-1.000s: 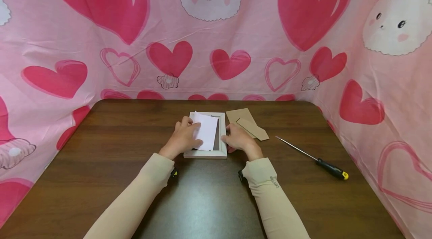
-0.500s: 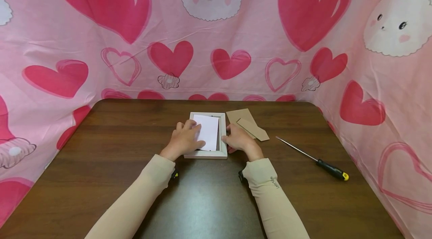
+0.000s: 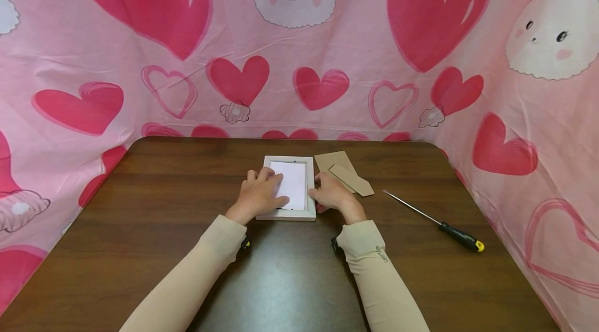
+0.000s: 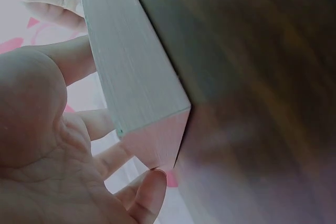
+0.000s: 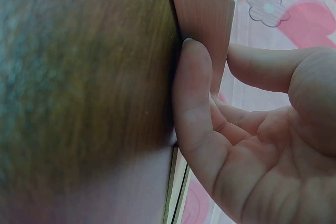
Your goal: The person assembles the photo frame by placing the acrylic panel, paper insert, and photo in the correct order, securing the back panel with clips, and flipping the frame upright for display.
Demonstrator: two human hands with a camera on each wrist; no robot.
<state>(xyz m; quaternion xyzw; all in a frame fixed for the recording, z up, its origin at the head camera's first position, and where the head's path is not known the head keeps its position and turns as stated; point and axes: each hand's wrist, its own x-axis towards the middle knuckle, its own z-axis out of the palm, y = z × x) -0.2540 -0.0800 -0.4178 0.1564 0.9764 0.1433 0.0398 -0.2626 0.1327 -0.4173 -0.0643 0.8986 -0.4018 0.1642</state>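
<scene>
Brown table [image 3: 140,207]; tan board [image 3: 334,161] beside white frame [image 3: 299,214]; screwdriver [image 3: 450,229] farther right.

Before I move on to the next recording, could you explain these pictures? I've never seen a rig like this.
There is no machine: a person works with two bare hands. The wide picture comes from a camera worn on the head; each close-up comes from a camera on one wrist, looking at that hand's work.

On the brown table lies a white frame, with a white sheet in its opening. The left hand rests over the frame's left side, partly covering the sheet. The right hand holds the frame's right edge. To the right lie a tan board bearing a pointed strip, and a screwdriver.
</scene>
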